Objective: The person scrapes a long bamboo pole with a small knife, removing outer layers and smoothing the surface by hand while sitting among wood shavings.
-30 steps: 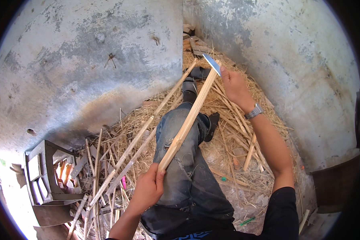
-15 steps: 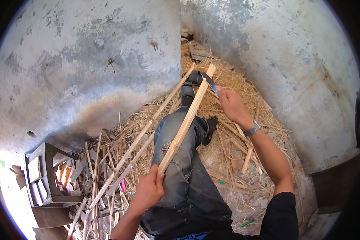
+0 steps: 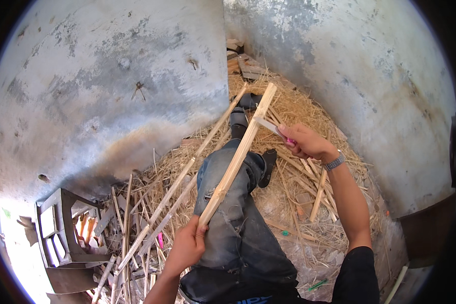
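My left hand (image 3: 188,244) is closed round the near end of a long pale wooden strip (image 3: 238,154). The strip slants across my jeans, its far end up and to the right over the shavings. A knife (image 3: 272,126) with a pinkish handle is gripped in my right hand (image 3: 309,142), a watch on that wrist. Its blade tip meets the strip's right edge, in the upper half of its length. Most of the knife's handle is hidden by the fingers.
Several long sticks (image 3: 162,205) lean and lie to the left of my legs. Curly shavings (image 3: 309,111) cover the floor ahead, in the corner of two worn plaster walls (image 3: 111,76). A dark wooden frame (image 3: 68,230) stands at the left, and a green object (image 3: 318,285) lies at lower right.
My right hand has drawn the knife down along the strip toward me and turned the blade leftward. My left hand keeps its hold on the near end.
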A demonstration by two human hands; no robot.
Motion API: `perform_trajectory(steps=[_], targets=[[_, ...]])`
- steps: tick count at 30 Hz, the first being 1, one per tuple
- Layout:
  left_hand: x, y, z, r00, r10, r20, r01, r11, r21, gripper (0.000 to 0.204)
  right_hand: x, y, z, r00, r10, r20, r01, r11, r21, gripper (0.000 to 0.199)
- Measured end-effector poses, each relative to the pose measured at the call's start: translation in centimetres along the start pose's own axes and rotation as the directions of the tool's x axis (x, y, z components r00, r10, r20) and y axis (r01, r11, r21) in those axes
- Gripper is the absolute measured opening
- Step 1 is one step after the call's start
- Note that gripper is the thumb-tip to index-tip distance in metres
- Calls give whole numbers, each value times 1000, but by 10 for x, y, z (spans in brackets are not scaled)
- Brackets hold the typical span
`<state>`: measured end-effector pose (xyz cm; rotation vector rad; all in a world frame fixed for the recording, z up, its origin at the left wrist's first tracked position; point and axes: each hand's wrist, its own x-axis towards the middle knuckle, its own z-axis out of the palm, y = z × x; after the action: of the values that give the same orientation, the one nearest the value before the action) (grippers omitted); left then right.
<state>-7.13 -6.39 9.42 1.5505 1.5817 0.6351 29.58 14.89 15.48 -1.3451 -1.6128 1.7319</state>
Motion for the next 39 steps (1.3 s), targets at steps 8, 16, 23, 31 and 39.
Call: perform_trajectory(steps=[8,16,23,31,39], targets=[[3,3,9,991,106,-77,-103,994,35,13,13,-26,15,637,-628,-447,341,750,-567,40],[-1,8,16,989,82,-120,-78,996,43,12,32,-32,38,486,-786,-383,376,583,-720,34],[4,8,19,985,80,-155,-64,992,107,11,54,-22,47,442,-790,-425,498,610,-617,26],[2,6,18,972,125,-198,-92,982,166,11,40,-17,72,433,-827,-358,467,545,-696,14],[13,8,12,980,117,-158,-110,992,57,11,-1,11,167,595,-802,-42,645,509,-570,12]])
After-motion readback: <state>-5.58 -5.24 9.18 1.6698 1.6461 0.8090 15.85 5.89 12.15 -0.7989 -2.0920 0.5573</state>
